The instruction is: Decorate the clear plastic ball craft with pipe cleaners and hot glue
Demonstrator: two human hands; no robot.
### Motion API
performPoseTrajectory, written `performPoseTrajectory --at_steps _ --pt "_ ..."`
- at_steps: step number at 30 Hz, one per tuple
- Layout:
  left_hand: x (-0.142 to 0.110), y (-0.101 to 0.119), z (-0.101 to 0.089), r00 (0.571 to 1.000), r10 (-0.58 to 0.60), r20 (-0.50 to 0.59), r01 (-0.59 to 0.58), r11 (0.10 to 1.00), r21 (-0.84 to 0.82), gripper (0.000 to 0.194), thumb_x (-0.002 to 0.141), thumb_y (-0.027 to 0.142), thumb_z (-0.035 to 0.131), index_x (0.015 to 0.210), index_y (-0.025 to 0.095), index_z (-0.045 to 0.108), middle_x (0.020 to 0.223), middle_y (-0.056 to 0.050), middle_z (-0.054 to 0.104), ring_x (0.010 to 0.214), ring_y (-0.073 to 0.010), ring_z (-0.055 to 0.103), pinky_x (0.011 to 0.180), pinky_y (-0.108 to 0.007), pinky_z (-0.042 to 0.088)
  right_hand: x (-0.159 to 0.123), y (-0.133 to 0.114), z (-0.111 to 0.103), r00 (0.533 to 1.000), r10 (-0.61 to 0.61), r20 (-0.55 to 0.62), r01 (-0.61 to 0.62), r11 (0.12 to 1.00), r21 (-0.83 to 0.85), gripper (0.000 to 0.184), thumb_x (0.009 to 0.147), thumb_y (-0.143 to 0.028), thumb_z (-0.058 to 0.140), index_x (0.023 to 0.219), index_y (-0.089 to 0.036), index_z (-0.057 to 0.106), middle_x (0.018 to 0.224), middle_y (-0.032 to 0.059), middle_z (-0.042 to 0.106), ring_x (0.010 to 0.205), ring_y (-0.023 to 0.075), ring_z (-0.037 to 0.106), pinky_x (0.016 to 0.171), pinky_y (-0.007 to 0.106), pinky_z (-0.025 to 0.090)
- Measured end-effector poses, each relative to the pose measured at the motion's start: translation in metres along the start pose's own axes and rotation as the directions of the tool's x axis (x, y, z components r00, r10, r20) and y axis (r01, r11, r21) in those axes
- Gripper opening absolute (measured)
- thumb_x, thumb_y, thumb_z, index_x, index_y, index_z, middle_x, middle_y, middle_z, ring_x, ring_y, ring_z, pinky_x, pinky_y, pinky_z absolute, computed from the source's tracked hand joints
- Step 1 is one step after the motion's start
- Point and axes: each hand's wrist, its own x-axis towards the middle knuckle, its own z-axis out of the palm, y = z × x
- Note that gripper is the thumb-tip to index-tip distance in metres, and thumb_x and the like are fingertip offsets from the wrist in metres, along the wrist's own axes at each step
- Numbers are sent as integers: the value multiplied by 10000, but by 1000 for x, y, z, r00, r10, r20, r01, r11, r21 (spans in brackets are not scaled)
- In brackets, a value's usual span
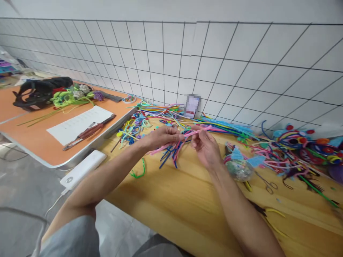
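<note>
A pink pipe cleaner stretches between my two hands above the wooden table. My left hand pinches one end of it, fingers closed. Thumb and fingers of my right hand are closed on it near the other end, and a short tip sticks out past them. Below and between the hands lie blue pipe cleaners and more pink ones. A green twisted pipe cleaner rests on the table below my left wrist. The exact grip of the left fingertips is partly hidden.
A phone leans on the tiled wall behind heaped pipe cleaners. At right are a clear ball with blue triangles, scissors and yellow-handled pliers. A white power bank and an orange table stand left.
</note>
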Motion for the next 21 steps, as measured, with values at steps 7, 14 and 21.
performPoseTrajectory --at_steps 7,14,21 --pt "-12 -17 65 974 101 -202 -76 988 131 493 917 620 630 856 139 724 612 49 463 561 -86 368 546 -232 271 -16 -3 -19 974 -137 -178 97 972 -216 332 794 -516 818 857 -192 796 654 -22 611 525 84 474 473 237 365" --pt "-34 -23 103 936 273 -222 -205 936 284 388 994 443 556 739 159 629 632 47 454 603 -92 386 592 -245 296 -26 -7 -24 988 -132 -79 105 954 -282 343 827 -548 760 859 -208 781 608 -44 557 522 100 473 493 244 385" --pt "-42 -32 116 935 252 -249 -199 955 219 379 974 483 604 831 148 709 683 27 532 650 -101 449 626 -244 333 -29 -3 -25 949 -270 -160 169 868 -467 279 863 -470 727 759 -211 734 567 -49 531 537 113 446 519 259 353"
